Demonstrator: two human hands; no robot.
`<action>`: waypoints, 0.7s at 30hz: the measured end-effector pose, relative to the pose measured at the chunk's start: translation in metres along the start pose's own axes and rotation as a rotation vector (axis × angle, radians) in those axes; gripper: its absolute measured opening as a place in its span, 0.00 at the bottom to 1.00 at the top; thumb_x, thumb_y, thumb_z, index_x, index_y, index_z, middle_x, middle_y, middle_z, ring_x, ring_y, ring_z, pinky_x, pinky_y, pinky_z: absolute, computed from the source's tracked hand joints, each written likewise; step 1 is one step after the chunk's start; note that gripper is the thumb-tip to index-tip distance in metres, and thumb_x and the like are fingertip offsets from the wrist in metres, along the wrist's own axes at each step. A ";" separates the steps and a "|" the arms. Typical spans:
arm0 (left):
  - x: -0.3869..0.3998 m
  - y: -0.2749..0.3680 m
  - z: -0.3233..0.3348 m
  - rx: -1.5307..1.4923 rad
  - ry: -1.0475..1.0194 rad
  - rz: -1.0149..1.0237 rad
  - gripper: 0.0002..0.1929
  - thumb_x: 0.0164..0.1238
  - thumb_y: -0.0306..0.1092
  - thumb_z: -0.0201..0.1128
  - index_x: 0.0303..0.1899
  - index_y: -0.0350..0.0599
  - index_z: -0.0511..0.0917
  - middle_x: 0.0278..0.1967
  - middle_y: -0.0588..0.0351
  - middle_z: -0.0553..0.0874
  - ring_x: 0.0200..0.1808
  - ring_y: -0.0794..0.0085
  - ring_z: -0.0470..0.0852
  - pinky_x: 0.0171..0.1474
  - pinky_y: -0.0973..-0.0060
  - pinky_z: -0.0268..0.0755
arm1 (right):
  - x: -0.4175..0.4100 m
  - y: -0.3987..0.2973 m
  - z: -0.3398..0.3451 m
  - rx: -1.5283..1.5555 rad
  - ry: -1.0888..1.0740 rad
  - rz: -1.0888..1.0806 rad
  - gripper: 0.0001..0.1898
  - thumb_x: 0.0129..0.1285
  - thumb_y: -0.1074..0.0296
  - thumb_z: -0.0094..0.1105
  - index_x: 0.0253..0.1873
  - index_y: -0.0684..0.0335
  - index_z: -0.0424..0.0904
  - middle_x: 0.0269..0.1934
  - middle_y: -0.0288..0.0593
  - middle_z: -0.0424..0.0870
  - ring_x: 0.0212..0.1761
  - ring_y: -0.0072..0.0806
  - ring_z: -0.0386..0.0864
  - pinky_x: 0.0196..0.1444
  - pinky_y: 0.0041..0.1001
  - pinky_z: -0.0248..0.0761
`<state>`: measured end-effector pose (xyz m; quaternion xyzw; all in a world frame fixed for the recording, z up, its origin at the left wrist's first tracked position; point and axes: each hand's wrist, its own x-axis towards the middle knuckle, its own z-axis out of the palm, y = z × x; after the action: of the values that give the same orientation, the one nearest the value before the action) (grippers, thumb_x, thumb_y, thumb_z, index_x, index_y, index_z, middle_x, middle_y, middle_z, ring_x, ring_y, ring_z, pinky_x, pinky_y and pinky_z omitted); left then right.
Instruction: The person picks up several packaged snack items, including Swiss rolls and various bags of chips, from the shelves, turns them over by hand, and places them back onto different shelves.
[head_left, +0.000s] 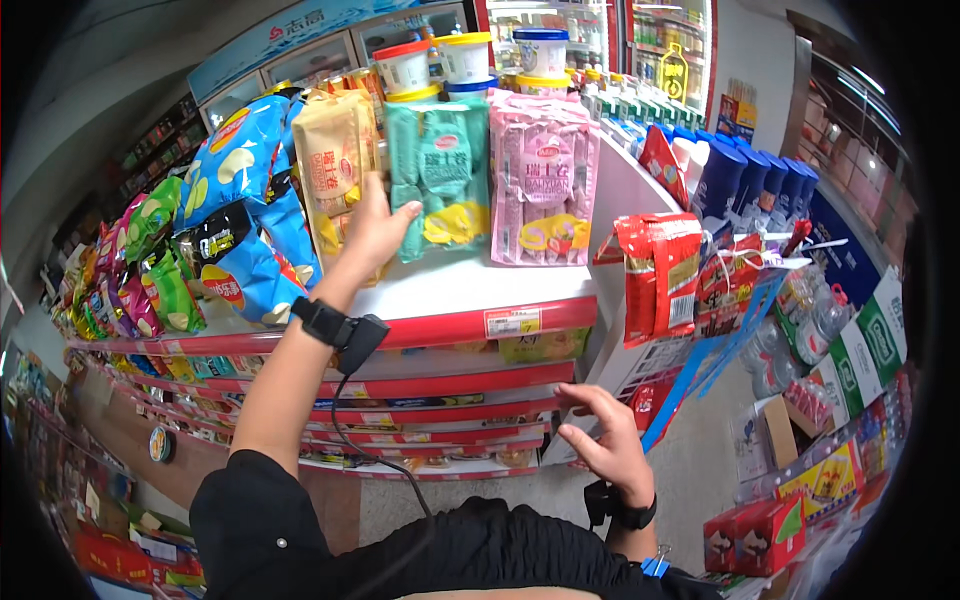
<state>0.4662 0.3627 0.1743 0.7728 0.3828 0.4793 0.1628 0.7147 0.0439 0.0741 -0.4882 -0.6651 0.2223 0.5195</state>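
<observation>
My left hand is at the top shelf, between a cream-coloured pack of Swiss rolls and a green pack of Swiss rolls. Its thumb lies over the lower left front of the green pack. The other fingers point up beside the cream pack, partly hidden, so I cannot tell whether they grip either one. A pink pack of Swiss rolls stands upright to the right of the green one. Lower down, my right hand hangs in front of the shelf's right end, fingers apart and holding nothing.
Bags of potato chips crowd the white shelf on the left. Lidded tubs are stacked behind the packs. Red packets hang at the right end, near blue-capped bottles. A cable trails from my left wrist. Boxes stand at right.
</observation>
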 end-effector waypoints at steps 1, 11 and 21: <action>0.002 -0.009 0.010 -0.003 -0.007 0.027 0.24 0.63 0.33 0.66 0.55 0.34 0.65 0.47 0.37 0.81 0.51 0.51 0.82 0.54 0.64 0.72 | -0.002 0.005 0.000 0.003 -0.004 0.005 0.22 0.58 0.70 0.67 0.58 0.69 0.76 0.50 0.54 0.82 0.52 0.42 0.82 0.54 0.31 0.72; -0.031 0.021 0.025 0.381 0.110 -0.005 0.41 0.61 0.33 0.66 0.71 0.32 0.51 0.66 0.31 0.66 0.71 0.48 0.64 0.72 0.65 0.56 | -0.002 0.031 -0.004 0.006 -0.088 0.050 0.21 0.60 0.67 0.66 0.56 0.68 0.77 0.46 0.55 0.83 0.45 0.44 0.82 0.48 0.32 0.73; -0.008 0.037 -0.020 0.710 0.475 0.262 0.49 0.50 0.36 0.73 0.70 0.35 0.49 0.65 0.37 0.61 0.69 0.46 0.57 0.72 0.55 0.47 | 0.009 0.043 0.008 0.075 -0.171 0.053 0.20 0.60 0.67 0.65 0.55 0.68 0.77 0.46 0.55 0.84 0.48 0.47 0.82 0.51 0.34 0.74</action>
<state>0.4628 0.3305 0.2023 0.6913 0.4493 0.4988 -0.2673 0.7257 0.0721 0.0407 -0.4650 -0.6850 0.3018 0.4727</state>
